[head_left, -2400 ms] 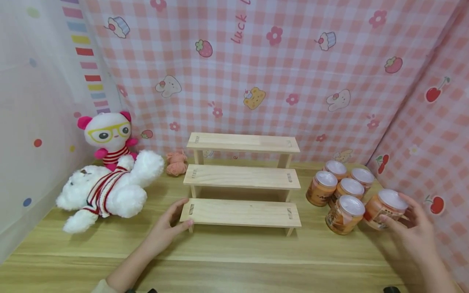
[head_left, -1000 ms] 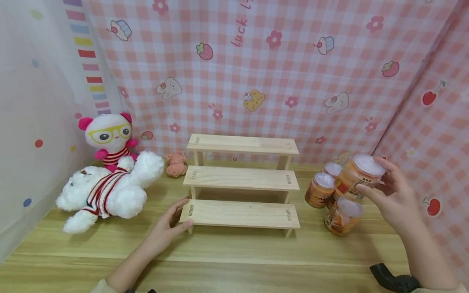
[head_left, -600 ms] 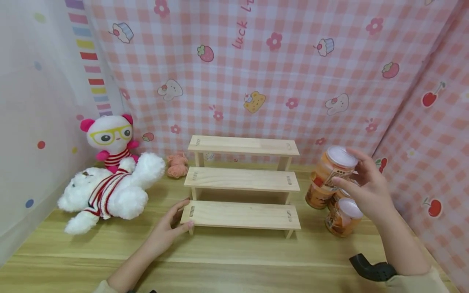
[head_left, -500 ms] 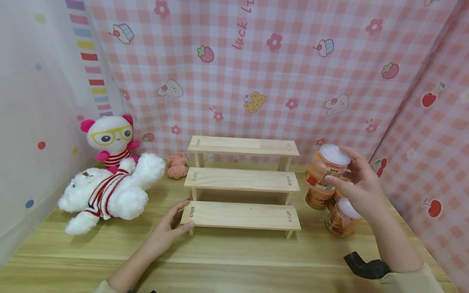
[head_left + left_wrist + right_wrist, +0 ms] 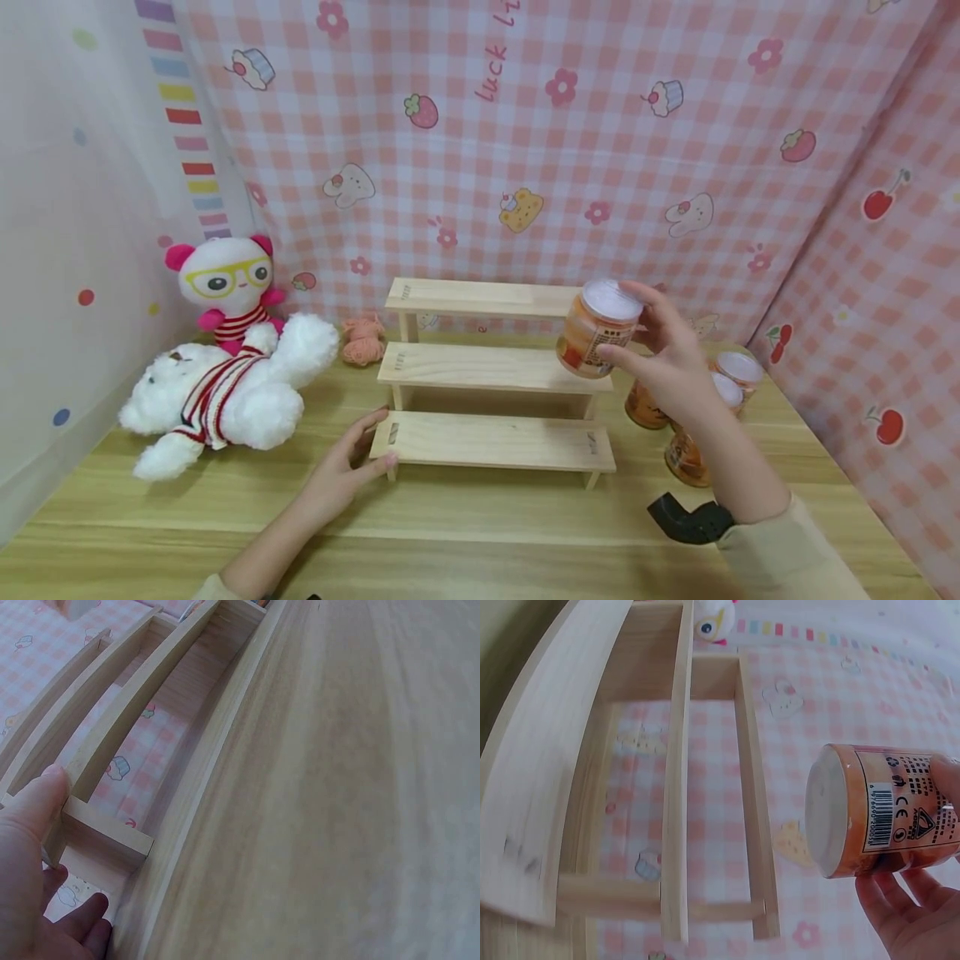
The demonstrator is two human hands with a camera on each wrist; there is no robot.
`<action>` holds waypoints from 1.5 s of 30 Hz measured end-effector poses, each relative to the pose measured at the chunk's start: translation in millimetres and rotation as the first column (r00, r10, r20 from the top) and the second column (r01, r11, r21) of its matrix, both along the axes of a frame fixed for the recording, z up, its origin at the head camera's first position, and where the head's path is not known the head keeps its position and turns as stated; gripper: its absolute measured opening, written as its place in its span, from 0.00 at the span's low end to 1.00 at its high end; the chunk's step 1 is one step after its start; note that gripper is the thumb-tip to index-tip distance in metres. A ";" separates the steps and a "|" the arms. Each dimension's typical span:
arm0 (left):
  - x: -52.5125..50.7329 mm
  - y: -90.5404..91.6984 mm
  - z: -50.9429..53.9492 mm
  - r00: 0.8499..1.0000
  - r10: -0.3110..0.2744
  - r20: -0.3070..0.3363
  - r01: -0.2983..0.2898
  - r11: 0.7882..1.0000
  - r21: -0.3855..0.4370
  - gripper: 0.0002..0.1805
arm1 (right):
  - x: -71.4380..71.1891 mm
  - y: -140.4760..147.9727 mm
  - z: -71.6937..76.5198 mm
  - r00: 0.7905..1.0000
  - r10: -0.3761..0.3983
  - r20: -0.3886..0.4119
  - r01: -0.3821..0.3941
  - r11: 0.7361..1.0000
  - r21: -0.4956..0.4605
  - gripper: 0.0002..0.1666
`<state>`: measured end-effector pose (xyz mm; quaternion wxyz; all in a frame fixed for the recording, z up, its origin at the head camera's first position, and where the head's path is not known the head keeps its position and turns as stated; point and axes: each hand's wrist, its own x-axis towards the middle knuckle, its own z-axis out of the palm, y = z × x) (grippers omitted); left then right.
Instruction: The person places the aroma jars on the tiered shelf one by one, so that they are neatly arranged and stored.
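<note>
A three-step pale wooden display stand (image 5: 495, 439) sits mid-table. My left hand (image 5: 341, 467) grips the left end of its lowest step, thumb in front and fingers behind. In the left wrist view, that thumb (image 5: 39, 801) presses the end of the step (image 5: 139, 709). My right hand (image 5: 671, 362) holds an orange-labelled can (image 5: 596, 333) with a pale lid, in the air by the right ends of the upper two steps. The right wrist view shows the can (image 5: 900, 810) tilted, its barcode visible and its white base apart from the wood.
Several similar cans (image 5: 684, 460) stand on the table (image 5: 465, 533) at the right, partly hidden by my right arm. At the left, a white plush bear (image 5: 247, 408) lies before a pink-eared plush toy (image 5: 225, 271). Pink yarn (image 5: 363, 340) lies left of the stand. Checked cloth (image 5: 465, 167) hangs behind.
My right hand has lifted the can from the group at the right and carried it leftward over the other cans to the stand. My left hand has kept its place.
</note>
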<state>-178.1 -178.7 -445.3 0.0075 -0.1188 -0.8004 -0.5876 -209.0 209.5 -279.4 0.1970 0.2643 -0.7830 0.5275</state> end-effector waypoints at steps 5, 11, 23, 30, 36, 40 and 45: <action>-0.5 -0.8 -0.5 1.000 0.004 -0.001 -0.004 1.000 0.003 0.37 | -7.1 -16.8 2.8 0.999 0.053 0.000 -0.053 0.999 -0.007 0.43; -0.6 -0.7 -1.4 1.000 0.002 0.002 -0.002 1.000 0.004 0.37 | -16.7 -36.5 4.3 0.998 0.059 0.029 -0.059 0.998 -0.002 0.42; 1.1 1.1 0.5 1.000 -0.011 -0.016 0.012 1.000 0.023 0.36 | -36.0 -77.2 18.0 0.988 0.135 0.073 -0.133 0.991 -0.031 0.40; 1.1 1.1 0.8 1.000 -0.004 0.000 0.004 1.000 0.008 0.36 | -48.5 -96.2 21.3 0.991 0.117 0.058 -0.115 0.993 -0.039 0.41; 0.2 0.4 0.1 1.000 0.003 0.005 -0.003 1.000 0.010 0.37 | -59.4 -109.6 25.8 0.992 0.108 0.070 -0.106 0.994 -0.030 0.41; -0.2 -0.3 -1.0 1.000 0.006 0.003 -0.006 1.000 0.007 0.37 | -65.6 -117.8 28.1 0.992 0.096 0.082 -0.094 0.995 -0.028 0.41; -0.1 0.1 -1.5 1.000 0.006 -0.004 -0.006 1.000 -0.001 0.37 | -71.1 -126.8 29.8 0.993 0.059 0.104 -0.056 0.998 -0.026 0.41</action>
